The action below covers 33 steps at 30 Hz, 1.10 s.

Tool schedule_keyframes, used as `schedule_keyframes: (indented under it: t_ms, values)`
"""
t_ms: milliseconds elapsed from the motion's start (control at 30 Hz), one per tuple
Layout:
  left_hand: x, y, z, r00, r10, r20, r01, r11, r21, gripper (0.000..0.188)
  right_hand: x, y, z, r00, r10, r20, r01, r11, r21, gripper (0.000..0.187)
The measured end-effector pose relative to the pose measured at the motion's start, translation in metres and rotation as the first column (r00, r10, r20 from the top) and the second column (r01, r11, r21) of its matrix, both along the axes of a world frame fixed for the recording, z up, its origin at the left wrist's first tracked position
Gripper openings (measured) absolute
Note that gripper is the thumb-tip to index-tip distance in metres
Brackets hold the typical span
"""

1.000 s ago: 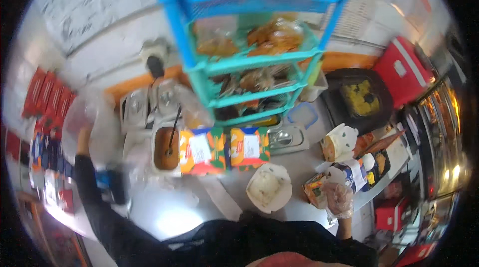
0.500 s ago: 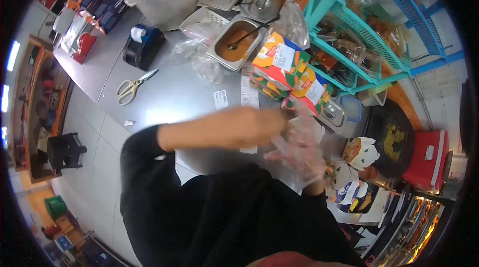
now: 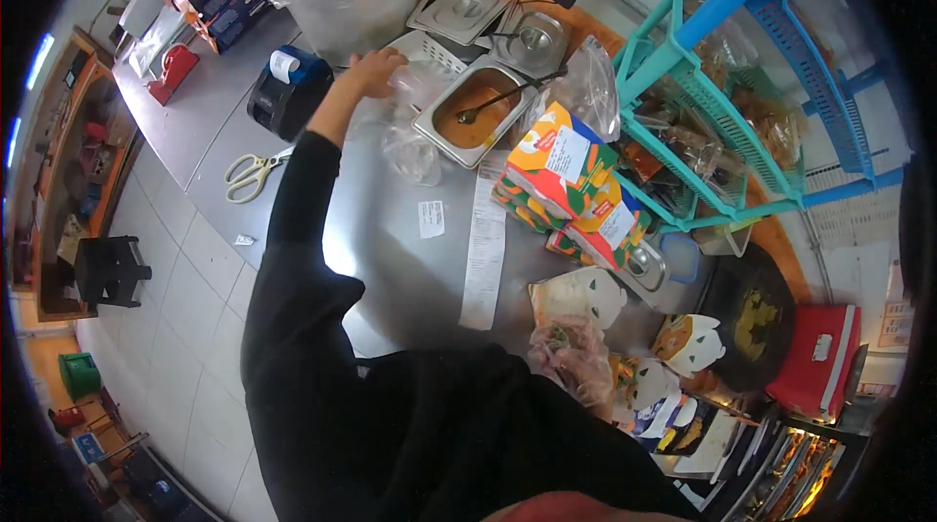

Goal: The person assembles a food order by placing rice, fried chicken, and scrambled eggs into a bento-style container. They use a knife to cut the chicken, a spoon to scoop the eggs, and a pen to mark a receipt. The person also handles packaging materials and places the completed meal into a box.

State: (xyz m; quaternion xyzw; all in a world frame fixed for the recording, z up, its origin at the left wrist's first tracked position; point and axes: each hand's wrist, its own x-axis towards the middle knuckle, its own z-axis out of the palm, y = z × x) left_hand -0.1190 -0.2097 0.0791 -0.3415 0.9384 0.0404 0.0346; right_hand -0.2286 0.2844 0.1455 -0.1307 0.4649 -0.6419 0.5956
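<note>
My bare left hand [image 3: 371, 75] is stretched far forward over a heap of clear plastic bags [image 3: 415, 151], beside a white perforated basket [image 3: 434, 51]. Its fingers look extended, with nothing visibly held. Close to my body on the right, my right hand [image 3: 578, 366] is largely covered by crumpled clear plastic. It seems closed on a clear plastic bag [image 3: 556, 351] with something green showing near its top; its fingers are hard to make out. Just beyond that hand stands an opened food carton [image 3: 578, 296] with a white, green-spotted flap.
A steel pan of brown sauce [image 3: 478, 110] with a ladle stands ahead, near colourful cartons [image 3: 561, 166] and a teal rack [image 3: 683, 102]. Scissors [image 3: 256, 174], a label printer [image 3: 290, 88] and a long receipt [image 3: 484, 254] lie leftward. A dark round pan [image 3: 747, 322] sits right.
My left hand has left my right hand and reached forward and left to the plastic bags. My right hand has drawn back slightly toward my body, uncovering the opened carton.
</note>
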Motion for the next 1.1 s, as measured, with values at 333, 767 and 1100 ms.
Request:
schedule_keyframes:
  t_ms: [333,767,1100]
  values:
    - [-0.022,-0.083,-0.011,0.962,-0.23,-0.145,0.27,0.871,0.41,0.043,-0.026,0.003,-0.022,0.942,-0.258,-0.214,0.308,0.918,0.25,0.048]
    - [-0.07,-0.026,-0.048,0.994,0.005,0.109,-0.024,0.985,0.171,0.053,-0.024,0.011,-0.039,0.663,-0.072,-0.745,0.389,0.883,0.261,0.044]
    - [-0.076,-0.097,-0.072,0.959,-0.211,-0.189,0.227,0.972,0.066,0.025,-0.021,0.035,-0.006,0.815,-0.496,-0.3,0.489,0.866,-0.105,0.033]
